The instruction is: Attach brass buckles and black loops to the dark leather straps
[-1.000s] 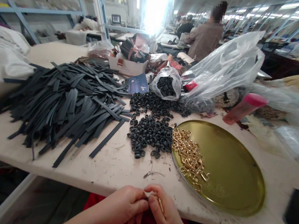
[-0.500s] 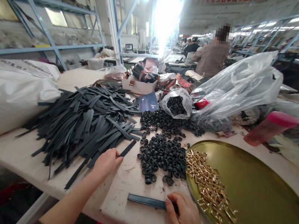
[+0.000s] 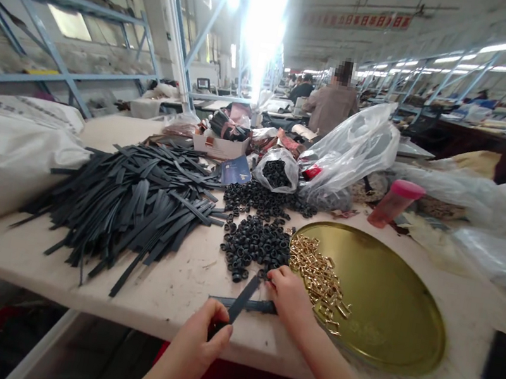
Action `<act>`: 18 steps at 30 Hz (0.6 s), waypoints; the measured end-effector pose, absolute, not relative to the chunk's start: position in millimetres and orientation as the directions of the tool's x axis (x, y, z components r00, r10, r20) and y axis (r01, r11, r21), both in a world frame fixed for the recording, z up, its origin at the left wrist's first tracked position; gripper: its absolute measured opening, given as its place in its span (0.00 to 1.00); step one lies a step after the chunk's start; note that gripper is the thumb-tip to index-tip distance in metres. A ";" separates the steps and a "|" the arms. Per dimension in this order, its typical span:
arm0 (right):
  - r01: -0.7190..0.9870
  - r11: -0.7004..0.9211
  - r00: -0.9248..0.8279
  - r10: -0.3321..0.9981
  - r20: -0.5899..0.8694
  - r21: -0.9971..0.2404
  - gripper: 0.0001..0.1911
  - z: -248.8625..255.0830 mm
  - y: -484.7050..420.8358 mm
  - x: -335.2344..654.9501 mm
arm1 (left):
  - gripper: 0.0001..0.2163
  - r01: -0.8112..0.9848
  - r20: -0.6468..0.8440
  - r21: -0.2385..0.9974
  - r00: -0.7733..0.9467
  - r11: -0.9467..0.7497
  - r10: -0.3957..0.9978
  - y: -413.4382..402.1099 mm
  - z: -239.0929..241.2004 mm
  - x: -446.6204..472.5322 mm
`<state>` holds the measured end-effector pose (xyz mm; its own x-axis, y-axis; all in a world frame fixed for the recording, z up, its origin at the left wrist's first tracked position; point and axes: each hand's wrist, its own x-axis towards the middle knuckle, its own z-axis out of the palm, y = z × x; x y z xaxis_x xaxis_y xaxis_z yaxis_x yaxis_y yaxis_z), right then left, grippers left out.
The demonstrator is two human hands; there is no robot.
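My left hand (image 3: 206, 332) is closed round one end of a flat black strip (image 3: 246, 296), which points up and away over the table. Under it, a second black strap (image 3: 260, 307) lies crosswise on the tabletop, partly covered. My right hand (image 3: 289, 291) has its fingers drawn together at the near edge of a pile of small black loops (image 3: 256, 244). A loop sits right by the fingertips; whether they grip it is hidden. Gold metal buckles (image 3: 316, 273) lie heaped on the left side of an oval gold tray (image 3: 384, 300), beside my right hand.
A large heap of black strips (image 3: 135, 203) covers the table's left part, next to a white sack (image 3: 3, 156). Farther back are a plastic bag of loops (image 3: 277, 174), a pink-lidded container (image 3: 395, 204) and a blue card (image 3: 235, 169). Another person (image 3: 333, 106) sits beyond.
My left hand has brought its strip from the heap's edge rightward and nearer. My right hand has left the lying strap and moved to the loop pile. The view has shifted right.
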<state>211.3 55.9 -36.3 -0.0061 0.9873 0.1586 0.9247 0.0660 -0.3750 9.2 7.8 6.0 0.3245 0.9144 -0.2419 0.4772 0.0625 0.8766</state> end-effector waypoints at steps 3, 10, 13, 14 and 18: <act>0.943 0.062 -0.016 0.990 0.144 -0.326 0.04 -33.6 65.4 207.2 | 0.06 0.307 -0.308 0.928 0.311 0.212 0.899 -2.0 -0.6 11.3; 0.940 -0.001 0.048 0.990 0.131 -0.342 0.04 -35.0 72.1 195.2 | 0.14 0.152 -0.308 0.950 0.311 0.273 0.899 -11.6 -4.4 13.4; 0.903 -0.013 0.074 0.989 0.125 -0.429 0.06 -35.2 69.6 200.4 | 0.17 0.152 -0.345 0.938 0.327 0.311 0.880 -11.6 1.7 11.7; 0.883 -0.009 0.075 0.990 0.123 -0.469 0.07 -35.0 66.8 203.7 | 0.18 0.156 -0.361 0.932 0.337 0.327 0.869 -11.3 3.9 11.1; 0.735 -0.004 0.064 0.996 0.064 -0.678 0.12 -32.3 44.4 215.2 | 0.18 0.122 -0.401 0.914 0.411 0.387 0.818 -9.7 9.3 10.4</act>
<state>215.2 44.4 -32.3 0.0643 0.9959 0.0640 0.7354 -0.0039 -0.6776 10.4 -9.7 9.3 0.4114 0.8182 -0.4015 0.1223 0.3869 0.9140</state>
